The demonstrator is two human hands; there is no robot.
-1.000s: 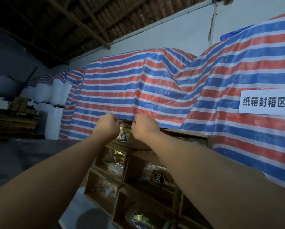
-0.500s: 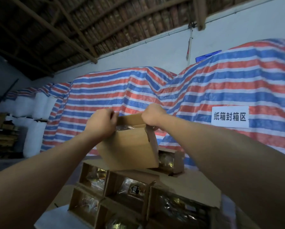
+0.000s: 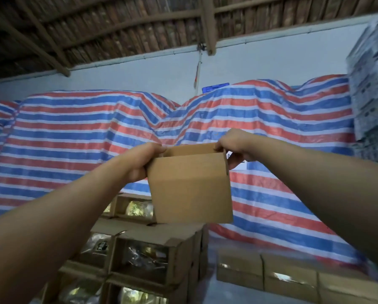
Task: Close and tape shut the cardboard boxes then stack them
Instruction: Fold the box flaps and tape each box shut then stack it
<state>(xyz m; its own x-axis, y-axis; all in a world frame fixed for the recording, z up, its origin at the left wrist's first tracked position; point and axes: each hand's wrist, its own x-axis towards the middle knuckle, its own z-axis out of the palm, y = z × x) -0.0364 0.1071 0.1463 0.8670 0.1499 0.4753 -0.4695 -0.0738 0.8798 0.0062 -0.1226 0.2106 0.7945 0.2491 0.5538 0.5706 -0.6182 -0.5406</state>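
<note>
- Now the left hand (image 3: 139, 162) and right hand (image 3: 236, 148) hold one box (image 3: 191, 187) up in the air at arm's length; half a second ago it sat lower and tilted, just above the stack.
- The left fingers are curled round the box's upper left corner, thumb side toward the camera; the right fingers pinch its upper right edge beside a raised flap.
- The box hangs nearly upright, its plain brown side facing the camera and its top open, clear of everything below.
- Beneath it, the stack (image 3: 144, 260) of open boxes shows shiny wrapped packets inside; it fills less of the view than before.
- To the lower right, a row of closed boxes (image 3: 288, 275) sits low down, newly in sight; what it rests on I cannot tell.
- Behind all this the striped tarp (image 3: 74, 137) covers tall heaps against the white wall (image 3: 139, 80).
- More of the timber roof (image 3: 117, 25) shows than earlier.
</note>
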